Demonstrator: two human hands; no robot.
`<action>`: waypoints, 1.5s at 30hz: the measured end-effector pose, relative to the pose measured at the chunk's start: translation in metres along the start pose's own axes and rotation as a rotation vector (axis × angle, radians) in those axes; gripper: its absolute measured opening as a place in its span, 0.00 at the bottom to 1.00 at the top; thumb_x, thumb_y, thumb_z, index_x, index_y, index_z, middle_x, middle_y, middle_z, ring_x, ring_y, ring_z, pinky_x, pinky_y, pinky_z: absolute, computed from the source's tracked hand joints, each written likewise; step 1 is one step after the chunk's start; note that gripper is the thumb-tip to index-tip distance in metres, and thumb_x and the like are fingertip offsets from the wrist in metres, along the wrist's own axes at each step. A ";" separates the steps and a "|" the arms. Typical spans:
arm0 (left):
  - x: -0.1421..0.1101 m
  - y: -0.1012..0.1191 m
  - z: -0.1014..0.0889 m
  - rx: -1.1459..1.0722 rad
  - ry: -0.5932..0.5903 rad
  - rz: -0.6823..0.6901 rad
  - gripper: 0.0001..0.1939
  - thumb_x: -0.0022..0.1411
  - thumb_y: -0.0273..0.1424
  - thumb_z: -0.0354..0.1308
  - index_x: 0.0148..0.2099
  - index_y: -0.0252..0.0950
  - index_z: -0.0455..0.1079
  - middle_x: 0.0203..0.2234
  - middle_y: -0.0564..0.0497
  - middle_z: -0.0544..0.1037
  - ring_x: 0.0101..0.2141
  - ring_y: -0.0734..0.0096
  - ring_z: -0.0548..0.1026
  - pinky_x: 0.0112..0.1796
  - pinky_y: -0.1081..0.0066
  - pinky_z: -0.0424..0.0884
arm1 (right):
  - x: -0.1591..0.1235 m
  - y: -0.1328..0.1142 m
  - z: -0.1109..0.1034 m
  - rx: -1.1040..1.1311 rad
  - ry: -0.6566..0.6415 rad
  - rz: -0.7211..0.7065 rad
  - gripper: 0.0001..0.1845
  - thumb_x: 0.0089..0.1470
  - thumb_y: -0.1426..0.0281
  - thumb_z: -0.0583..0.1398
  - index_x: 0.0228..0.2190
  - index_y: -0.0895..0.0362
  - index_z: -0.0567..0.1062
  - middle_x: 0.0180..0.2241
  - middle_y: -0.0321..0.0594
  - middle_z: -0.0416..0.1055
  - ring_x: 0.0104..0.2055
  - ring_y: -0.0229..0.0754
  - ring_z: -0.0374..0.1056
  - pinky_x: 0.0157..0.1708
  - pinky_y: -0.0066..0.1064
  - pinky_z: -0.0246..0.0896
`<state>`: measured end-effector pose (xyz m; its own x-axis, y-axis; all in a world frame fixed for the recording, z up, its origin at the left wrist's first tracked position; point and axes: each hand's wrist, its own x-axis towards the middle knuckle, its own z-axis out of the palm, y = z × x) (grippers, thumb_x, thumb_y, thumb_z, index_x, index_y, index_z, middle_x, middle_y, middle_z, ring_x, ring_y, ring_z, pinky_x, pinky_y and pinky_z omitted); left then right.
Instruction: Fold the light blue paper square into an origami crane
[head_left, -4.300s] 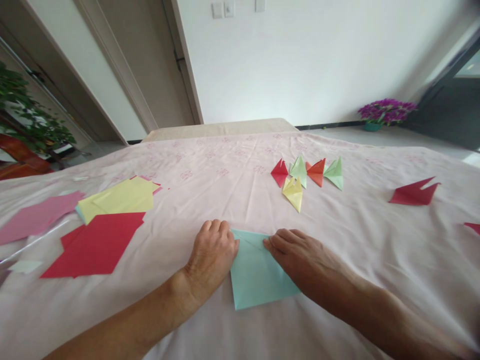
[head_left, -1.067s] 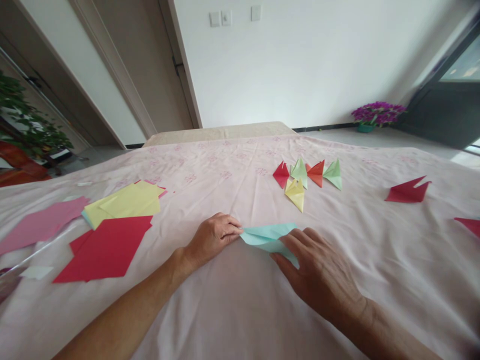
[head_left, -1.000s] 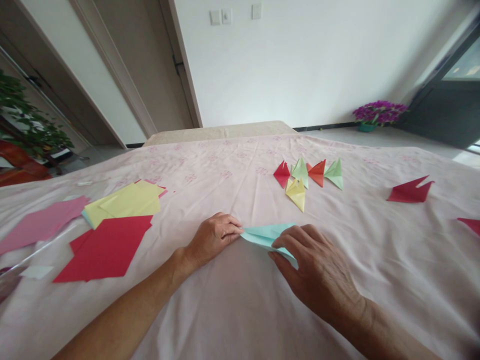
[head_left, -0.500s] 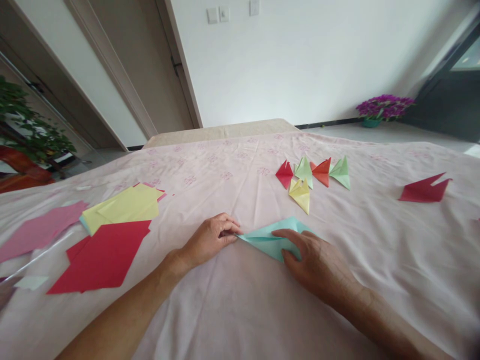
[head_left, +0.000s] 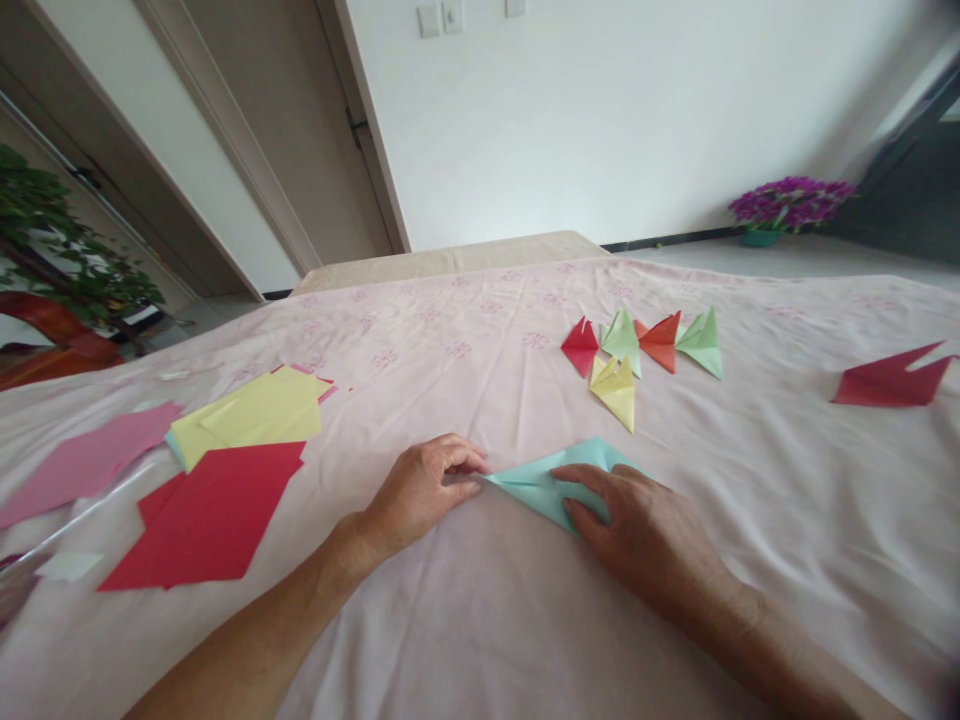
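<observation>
Pale pink flower-printed cloth (head_left: pixel 420 390) spreads before me toward a plain white wall (head_left: pixel 600 120). Near the middle lies a folded light-blue paper sheet (head_left: pixel 534 482). My left hand (head_left: pixel 420 490) pinches its pointed left corner; my right hand (head_left: pixel 649 525), thumb and forefinger spread, rests on its right part. Flat red paper sheets (head_left: pixel 225 510) lie left, and five small folded paper pieces (head_left: pixel 624 335) farther off, right.

Blue paper (head_left: pixel 537 470), earlier squarish, now folded to point.
</observation>
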<state>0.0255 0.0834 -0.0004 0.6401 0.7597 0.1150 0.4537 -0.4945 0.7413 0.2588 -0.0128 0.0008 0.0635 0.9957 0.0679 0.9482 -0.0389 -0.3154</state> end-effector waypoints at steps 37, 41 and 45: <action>-0.002 0.013 0.015 0.106 0.116 -0.034 0.05 0.59 0.24 0.61 0.31 0.37 0.75 0.38 0.51 0.76 0.40 0.71 0.74 0.42 0.71 0.68 | -0.001 0.003 0.000 0.012 0.013 -0.012 0.14 0.56 0.66 0.56 0.44 0.45 0.75 0.38 0.36 0.77 0.40 0.47 0.73 0.36 0.36 0.63; -0.002 0.012 0.015 0.120 0.117 -0.022 0.05 0.59 0.25 0.61 0.31 0.37 0.74 0.37 0.51 0.75 0.39 0.72 0.74 0.42 0.71 0.67 | -0.002 0.003 -0.002 0.022 0.005 -0.025 0.15 0.58 0.66 0.54 0.45 0.47 0.74 0.41 0.37 0.77 0.43 0.47 0.73 0.39 0.37 0.64; -0.001 0.013 0.016 0.150 0.116 -0.020 0.05 0.60 0.26 0.60 0.31 0.36 0.73 0.37 0.51 0.74 0.39 0.72 0.74 0.41 0.72 0.67 | -0.002 0.004 -0.004 0.014 0.002 -0.019 0.16 0.59 0.66 0.53 0.46 0.49 0.74 0.43 0.39 0.76 0.44 0.48 0.73 0.40 0.37 0.64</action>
<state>0.0401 0.0693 -0.0015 0.5585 0.8090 0.1833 0.5582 -0.5300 0.6383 0.2640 -0.0152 0.0029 0.0458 0.9961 0.0759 0.9448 -0.0185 -0.3270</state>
